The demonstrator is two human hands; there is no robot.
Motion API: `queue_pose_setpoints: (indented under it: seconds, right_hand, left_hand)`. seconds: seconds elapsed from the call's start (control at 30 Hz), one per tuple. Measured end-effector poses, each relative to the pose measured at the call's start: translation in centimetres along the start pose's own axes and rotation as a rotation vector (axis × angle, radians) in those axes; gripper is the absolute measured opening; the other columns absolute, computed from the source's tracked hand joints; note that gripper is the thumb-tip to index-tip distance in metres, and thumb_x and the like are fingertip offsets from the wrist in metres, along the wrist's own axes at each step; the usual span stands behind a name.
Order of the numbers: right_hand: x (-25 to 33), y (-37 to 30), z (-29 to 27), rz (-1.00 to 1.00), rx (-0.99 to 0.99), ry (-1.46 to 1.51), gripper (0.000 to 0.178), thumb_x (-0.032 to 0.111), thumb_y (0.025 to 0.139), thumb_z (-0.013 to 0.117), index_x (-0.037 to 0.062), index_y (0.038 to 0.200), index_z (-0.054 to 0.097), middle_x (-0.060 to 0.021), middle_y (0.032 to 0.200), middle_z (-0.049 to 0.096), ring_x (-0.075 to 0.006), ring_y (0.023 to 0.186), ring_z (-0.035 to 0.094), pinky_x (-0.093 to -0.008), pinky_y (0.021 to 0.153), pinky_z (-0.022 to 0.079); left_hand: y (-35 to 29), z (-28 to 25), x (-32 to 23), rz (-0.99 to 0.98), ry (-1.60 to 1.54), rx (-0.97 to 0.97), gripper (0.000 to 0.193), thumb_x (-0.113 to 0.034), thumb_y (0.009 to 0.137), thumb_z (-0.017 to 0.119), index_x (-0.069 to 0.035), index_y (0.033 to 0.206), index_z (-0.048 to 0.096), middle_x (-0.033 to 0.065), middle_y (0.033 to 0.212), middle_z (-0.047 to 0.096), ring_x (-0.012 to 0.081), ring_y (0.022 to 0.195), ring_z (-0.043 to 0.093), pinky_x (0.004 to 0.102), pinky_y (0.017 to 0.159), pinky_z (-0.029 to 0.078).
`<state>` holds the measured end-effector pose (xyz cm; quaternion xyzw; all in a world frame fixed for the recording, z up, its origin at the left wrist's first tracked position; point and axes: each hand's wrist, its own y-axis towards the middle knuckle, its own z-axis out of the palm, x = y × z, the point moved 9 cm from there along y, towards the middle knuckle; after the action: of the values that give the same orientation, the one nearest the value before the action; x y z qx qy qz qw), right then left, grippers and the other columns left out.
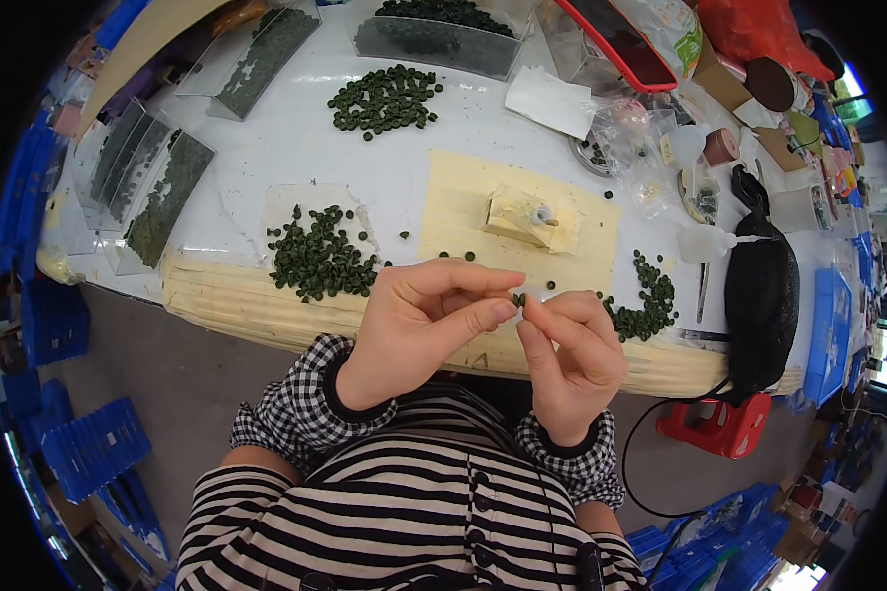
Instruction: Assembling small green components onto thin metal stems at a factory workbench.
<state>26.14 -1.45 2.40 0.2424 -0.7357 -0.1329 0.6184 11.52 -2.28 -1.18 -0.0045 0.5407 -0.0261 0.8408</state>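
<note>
Lying on the white table (296,148) at the left, a loose pile of dark green discs (317,254) rests near the front edge. The left hand (414,330) hovers just right of it, thumb and forefinger pinched on a small green disc (517,298). The right hand (572,355) meets it, fingertips closed on the same disc. Behind them sits a small cream block fixture (522,215). Farther right lies a second disc pile (648,300), then a black pouch (762,295).
</note>
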Motion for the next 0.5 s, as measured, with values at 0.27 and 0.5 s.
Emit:
queue_pose_setpoints:
  seconds: [0.27, 0.5]
  right_hand:
    - [-0.2, 0.2, 0.0, 0.054, 0.064, 0.06, 0.031, -0.01, 0.072, 0.074, 0.0013, 0.101, 0.074, -0.0054, 0.083, 0.064, -0.016, 0.072, 0.056, -0.0256, 0.063, 0.043]
    - [2.5, 1.0, 0.6, -0.232, 0.155, -0.198, 0.032, -0.01, 0.073, 0.074, 0.0026, 0.103, 0.074, -0.0033, 0.081, 0.064, -0.0157, 0.07, 0.057, -0.0268, 0.061, 0.044]
  left_hand:
    - [0.1, -0.1, -0.2, -0.008, 0.077, 0.026, 0.018, 0.0, 0.089, 0.067, 0.006, 0.106, 0.067, 0.0086, 0.091, 0.069, 0.009, 0.082, 0.064, 0.0215, 0.074, 0.053]
    - [0.3, -0.6, 0.4, -0.143, 0.065, 0.07, 0.012, 0.001, 0.088, 0.068, 0.005, 0.1, 0.069, 0.0089, 0.086, 0.07, 0.0108, 0.077, 0.065, 0.0226, 0.07, 0.054]
